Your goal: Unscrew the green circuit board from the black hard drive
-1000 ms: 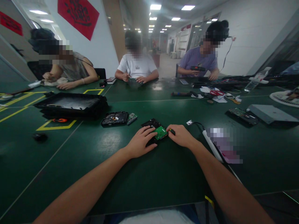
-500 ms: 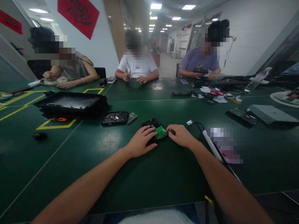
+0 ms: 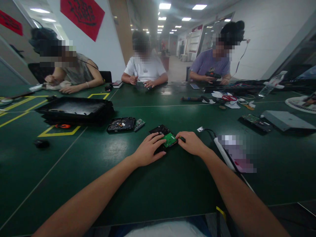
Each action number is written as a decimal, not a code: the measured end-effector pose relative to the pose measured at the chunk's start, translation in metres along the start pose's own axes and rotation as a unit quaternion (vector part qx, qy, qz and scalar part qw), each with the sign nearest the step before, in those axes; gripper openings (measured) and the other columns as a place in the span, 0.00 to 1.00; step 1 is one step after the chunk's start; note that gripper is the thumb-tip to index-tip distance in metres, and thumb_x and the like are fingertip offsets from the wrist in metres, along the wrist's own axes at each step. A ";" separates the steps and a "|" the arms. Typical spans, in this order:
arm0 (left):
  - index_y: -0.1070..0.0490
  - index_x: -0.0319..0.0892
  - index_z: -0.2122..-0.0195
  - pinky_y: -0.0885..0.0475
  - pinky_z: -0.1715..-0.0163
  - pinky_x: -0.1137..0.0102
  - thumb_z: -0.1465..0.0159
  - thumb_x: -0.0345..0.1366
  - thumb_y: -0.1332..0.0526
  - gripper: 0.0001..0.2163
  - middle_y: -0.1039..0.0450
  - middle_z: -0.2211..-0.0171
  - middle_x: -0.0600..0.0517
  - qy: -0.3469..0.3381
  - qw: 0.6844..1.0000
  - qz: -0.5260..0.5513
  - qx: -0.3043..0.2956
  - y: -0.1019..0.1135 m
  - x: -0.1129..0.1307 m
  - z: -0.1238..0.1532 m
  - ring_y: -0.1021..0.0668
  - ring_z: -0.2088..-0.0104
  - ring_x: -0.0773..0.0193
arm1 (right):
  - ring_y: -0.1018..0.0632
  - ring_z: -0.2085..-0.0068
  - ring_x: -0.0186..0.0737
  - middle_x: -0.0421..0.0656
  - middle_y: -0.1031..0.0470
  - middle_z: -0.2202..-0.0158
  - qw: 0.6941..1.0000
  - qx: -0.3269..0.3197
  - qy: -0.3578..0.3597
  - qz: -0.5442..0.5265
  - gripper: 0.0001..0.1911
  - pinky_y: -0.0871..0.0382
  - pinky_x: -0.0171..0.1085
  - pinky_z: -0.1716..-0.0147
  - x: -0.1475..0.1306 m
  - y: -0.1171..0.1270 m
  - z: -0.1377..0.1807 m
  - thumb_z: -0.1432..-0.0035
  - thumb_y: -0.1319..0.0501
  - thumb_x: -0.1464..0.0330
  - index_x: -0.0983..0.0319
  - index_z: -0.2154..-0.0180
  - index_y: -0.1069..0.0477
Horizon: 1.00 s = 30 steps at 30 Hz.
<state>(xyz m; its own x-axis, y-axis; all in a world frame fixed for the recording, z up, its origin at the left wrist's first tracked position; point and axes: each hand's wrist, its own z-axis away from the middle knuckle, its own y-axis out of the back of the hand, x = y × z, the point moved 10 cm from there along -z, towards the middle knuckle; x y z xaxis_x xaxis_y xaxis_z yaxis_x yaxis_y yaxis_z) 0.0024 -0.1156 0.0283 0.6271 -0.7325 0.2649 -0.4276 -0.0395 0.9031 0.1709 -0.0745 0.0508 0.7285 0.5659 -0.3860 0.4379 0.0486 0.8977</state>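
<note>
Green table (image 3: 172,184), near middle: left hand (image 3: 147,152) open flat on hard drive (image 3: 160,130), right hand (image 3: 192,143) closed on small dark tool (image 3: 182,139) at green board (image 3: 170,140), both unmoved since a second ago.

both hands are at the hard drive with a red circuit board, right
No: the circuit board is green, not red, as the head view shows. The left hand and right hand, which grips a small tool, are at the hard drive.
</note>
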 end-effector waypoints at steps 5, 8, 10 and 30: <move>0.33 0.48 0.31 0.38 0.29 0.42 0.29 0.50 0.37 0.28 0.35 0.30 0.44 0.001 1.000 0.007 0.002 0.002 0.001 0.000 0.37 0.28 0.41 | 0.18 0.54 0.45 0.46 0.16 0.54 1.000 -0.001 0.004 0.005 0.11 0.28 0.43 0.49 -0.001 0.001 0.001 0.33 0.40 0.72 0.59 0.55 0.21; 0.33 0.48 0.31 0.37 0.30 0.42 0.29 0.50 0.37 0.27 0.35 0.29 0.44 0.001 1.000 0.007 0.002 0.003 0.002 -0.001 0.37 0.28 0.41 | 0.18 0.54 0.45 0.46 0.17 0.54 1.000 -0.004 0.003 0.009 0.11 0.28 0.43 0.49 0.000 0.000 0.001 0.33 0.40 0.72 0.59 0.54 0.20; 0.33 0.48 0.31 0.37 0.30 0.42 0.29 0.50 0.37 0.27 0.35 0.29 0.44 0.001 1.000 0.006 0.000 0.003 0.002 -0.001 0.37 0.28 0.41 | 0.18 0.54 0.44 0.45 0.17 0.55 1.000 -0.006 0.003 0.010 0.11 0.28 0.42 0.49 0.000 0.000 0.001 0.33 0.40 0.71 0.59 0.54 0.21; 0.33 0.48 0.31 0.38 0.29 0.42 0.29 0.50 0.37 0.28 0.35 0.30 0.44 0.006 1.000 0.004 0.000 0.003 0.003 0.000 0.37 0.28 0.41 | 0.18 0.53 0.44 0.45 0.17 0.54 1.000 -0.003 -0.001 0.011 0.10 0.28 0.43 0.49 0.001 0.000 0.000 0.32 0.41 0.71 0.59 0.54 0.22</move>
<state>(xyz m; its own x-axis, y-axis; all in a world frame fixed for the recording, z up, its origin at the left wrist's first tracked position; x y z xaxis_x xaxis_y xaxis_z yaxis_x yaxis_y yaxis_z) 0.0030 -0.1175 0.0322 0.6311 -0.7248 0.2764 -0.4330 -0.0335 0.9008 0.1716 -0.0743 0.0501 0.7384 0.5655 -0.3674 0.4195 0.0413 0.9068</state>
